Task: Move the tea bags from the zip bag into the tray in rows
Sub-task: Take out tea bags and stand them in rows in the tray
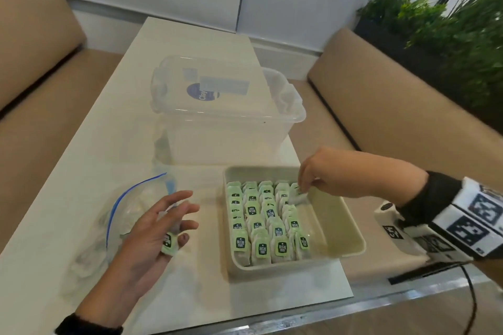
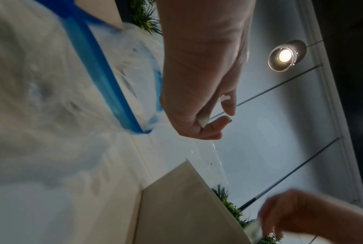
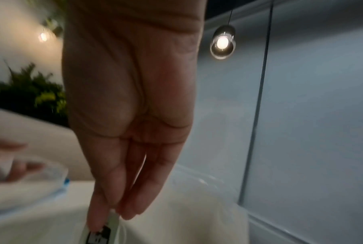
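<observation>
In the tray (image 1: 351, 226), green-tagged tea bags (image 1: 268, 226) stand in rows; each hand's fingers (image 1: 304, 185) pinch one.

Left hand (image 1: 152, 228) palm-up, fingers spread — right hand (image 1: 321, 171) in pinching grip.

Clear plastic zip bag (image 1: 114, 215); matt plastic tray (image 1: 351, 228).

The contents of the zip bag (image 1: 119, 215) are too blurred through the clear plastic to count, and the left hand (image 1: 152, 231) covers the bag's right part. The right hand (image 1: 324, 171) hides the top of the tea bag (image 1: 296, 197) it pinches near the tray's (image 1: 351, 236) far right corner. In the right wrist view, this tea bag is cut off by the bottom edge; the left hand there is a blur.
</observation>
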### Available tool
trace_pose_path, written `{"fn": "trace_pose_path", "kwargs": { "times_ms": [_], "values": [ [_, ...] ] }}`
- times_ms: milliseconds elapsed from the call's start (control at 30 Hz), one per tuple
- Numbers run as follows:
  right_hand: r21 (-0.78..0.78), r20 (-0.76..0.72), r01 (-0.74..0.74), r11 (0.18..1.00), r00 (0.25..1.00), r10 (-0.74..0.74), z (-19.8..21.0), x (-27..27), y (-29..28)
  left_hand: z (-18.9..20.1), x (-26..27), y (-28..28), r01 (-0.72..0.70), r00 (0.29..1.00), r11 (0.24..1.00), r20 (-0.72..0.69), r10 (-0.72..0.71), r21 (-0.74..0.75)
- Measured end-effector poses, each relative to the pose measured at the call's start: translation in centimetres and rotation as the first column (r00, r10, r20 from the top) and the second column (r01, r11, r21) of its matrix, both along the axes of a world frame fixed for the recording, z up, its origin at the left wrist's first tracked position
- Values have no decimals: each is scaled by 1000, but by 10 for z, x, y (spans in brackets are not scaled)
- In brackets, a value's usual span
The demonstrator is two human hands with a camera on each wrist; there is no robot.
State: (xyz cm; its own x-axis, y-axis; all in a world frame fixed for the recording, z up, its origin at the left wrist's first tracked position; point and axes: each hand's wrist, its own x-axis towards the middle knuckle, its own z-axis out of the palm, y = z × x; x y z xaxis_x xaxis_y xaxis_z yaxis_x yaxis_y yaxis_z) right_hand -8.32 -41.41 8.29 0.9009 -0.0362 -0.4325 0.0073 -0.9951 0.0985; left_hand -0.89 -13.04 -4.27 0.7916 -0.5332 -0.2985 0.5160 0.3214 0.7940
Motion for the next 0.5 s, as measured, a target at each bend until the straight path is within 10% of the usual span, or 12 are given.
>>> {"fn": "trace_pose_path", "kwargs": {
  "times_ms": [500],
  "values": [
    [-8, -278, 137, 991, 951, -133, -72, 18, -63, -4, 2, 6, 33, 999, 999, 6, -33, 11]
  ]
}}
